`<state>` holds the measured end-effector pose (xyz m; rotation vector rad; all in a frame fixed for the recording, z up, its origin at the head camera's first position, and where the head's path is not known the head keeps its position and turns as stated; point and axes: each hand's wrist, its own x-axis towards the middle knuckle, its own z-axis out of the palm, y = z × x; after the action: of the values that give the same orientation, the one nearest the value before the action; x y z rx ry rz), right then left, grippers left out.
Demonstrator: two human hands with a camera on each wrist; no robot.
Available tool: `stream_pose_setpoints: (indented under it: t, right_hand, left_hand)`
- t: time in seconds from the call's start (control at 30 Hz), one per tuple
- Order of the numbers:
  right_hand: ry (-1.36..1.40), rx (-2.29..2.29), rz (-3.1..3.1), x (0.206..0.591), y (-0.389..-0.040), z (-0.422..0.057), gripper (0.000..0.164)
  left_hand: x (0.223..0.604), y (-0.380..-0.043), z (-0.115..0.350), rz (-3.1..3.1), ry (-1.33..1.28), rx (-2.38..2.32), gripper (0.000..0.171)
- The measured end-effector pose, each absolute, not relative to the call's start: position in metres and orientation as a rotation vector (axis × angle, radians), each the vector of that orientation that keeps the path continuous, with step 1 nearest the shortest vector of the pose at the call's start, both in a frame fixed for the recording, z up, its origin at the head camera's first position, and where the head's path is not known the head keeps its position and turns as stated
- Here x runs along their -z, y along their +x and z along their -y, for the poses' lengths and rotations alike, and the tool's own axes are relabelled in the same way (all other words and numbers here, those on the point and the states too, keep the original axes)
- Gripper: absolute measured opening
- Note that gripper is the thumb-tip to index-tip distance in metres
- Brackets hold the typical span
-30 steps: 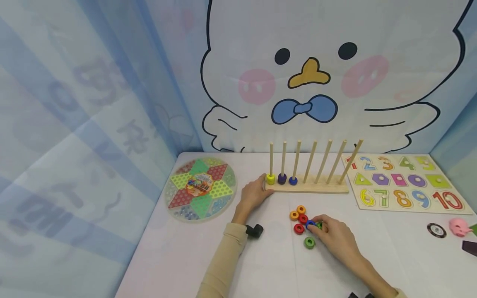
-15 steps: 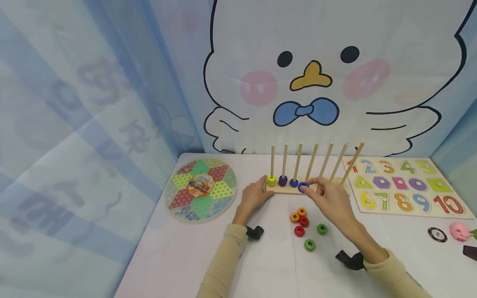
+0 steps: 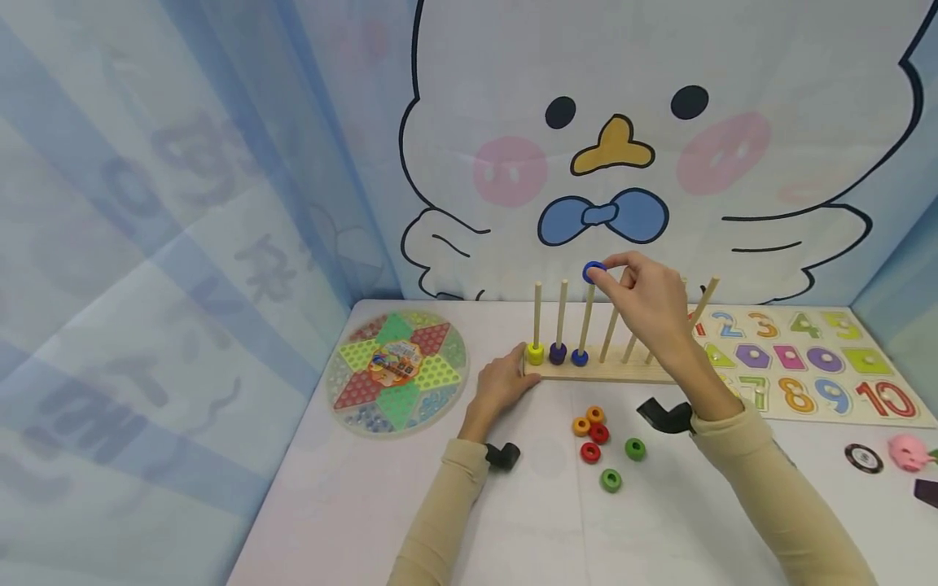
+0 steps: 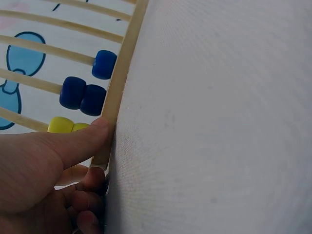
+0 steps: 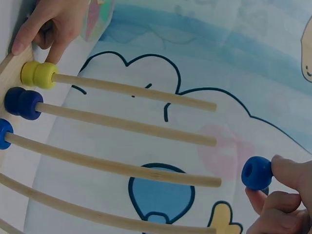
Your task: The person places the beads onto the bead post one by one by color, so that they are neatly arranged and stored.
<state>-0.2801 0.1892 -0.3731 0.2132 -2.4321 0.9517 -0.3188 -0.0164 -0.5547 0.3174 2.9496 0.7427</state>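
- Right wrist view: your right hand (image 5: 285,204) pinches the blue bead (image 5: 259,173) between thumb and fingertips, just beyond the tip of the third peg (image 5: 170,171) from the left, not touching it.
- Your left hand (image 3: 501,387) grasps the left end of the wooden base (image 3: 601,371); a firm hold there should stop it sliding on the worktop (image 3: 528,521).
- The step looks like threading that bead above the seated bead (image 3: 580,358), which sits at the foot of the same peg.
- The hole faces the peg tip, roughly along the peg. The bead is squat with no marked long axis, so steer by the hole.
- It seems slightly toward the second peg (image 5: 126,118); you would likely shift it a touch right.
- Keep your fingers on its sides, and let go only once the tip is through.
- The base's long axis runs left to right, with its pegs standing up.
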Motion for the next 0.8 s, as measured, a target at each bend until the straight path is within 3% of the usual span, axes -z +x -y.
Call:
stream_pose_setpoints:
  t: [0.8]
  right_hand:
    - [0.163,-0.926,2.494,0.393,-0.295,-0.189,0.046]
  left_hand:
    - [0.554,-0.320,0.018,-2.942,0.332,-0.742,0.072]
